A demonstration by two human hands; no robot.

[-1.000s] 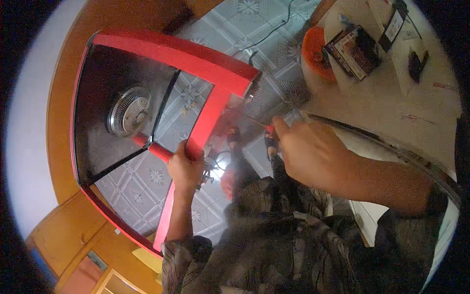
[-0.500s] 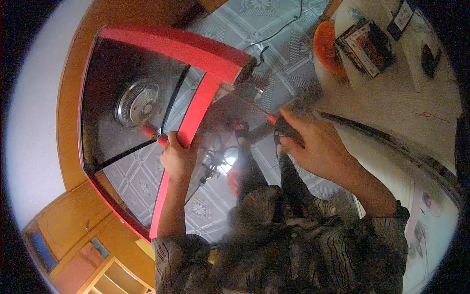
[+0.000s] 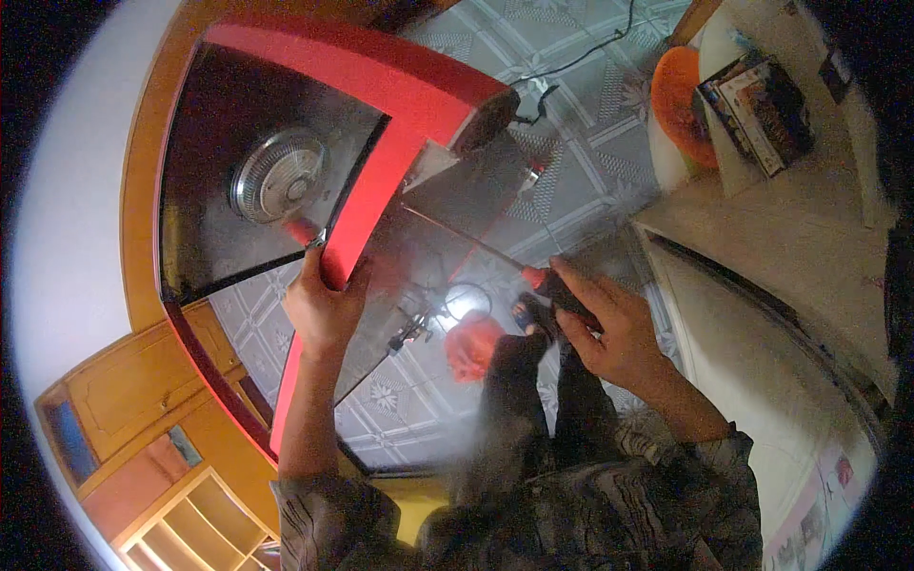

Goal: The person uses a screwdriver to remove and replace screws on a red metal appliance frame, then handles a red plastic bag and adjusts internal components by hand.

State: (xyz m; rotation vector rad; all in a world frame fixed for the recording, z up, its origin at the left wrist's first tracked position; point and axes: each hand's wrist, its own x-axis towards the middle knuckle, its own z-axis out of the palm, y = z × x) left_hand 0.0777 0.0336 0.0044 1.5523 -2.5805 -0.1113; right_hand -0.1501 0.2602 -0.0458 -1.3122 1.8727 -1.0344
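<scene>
A red-framed cabinet [image 3: 362,71] with shiny metal panels [image 3: 457,205] fills the upper left. Inside it is a round metal disc [image 3: 281,176]. My left hand [image 3: 324,309] grips the red upright post of the frame from below, thumb near a small red knob [image 3: 303,231]. My right hand [image 3: 619,333] holds a screwdriver [image 3: 547,285] by its red and black handle. Its long thin shaft runs up and left across the metal panel toward the red post. The panel reflects my arms and a bright light.
A white counter [image 3: 809,238] at the right carries an orange round object [image 3: 681,90] and a dark box [image 3: 762,105]. A black cable [image 3: 581,57] lies on the patterned tile floor. Wooden cupboards [image 3: 133,400] stand at the lower left.
My right hand has dropped slightly with the screwdriver, whose shaft now shows in full along the panel. My left hand has stayed on the red post.
</scene>
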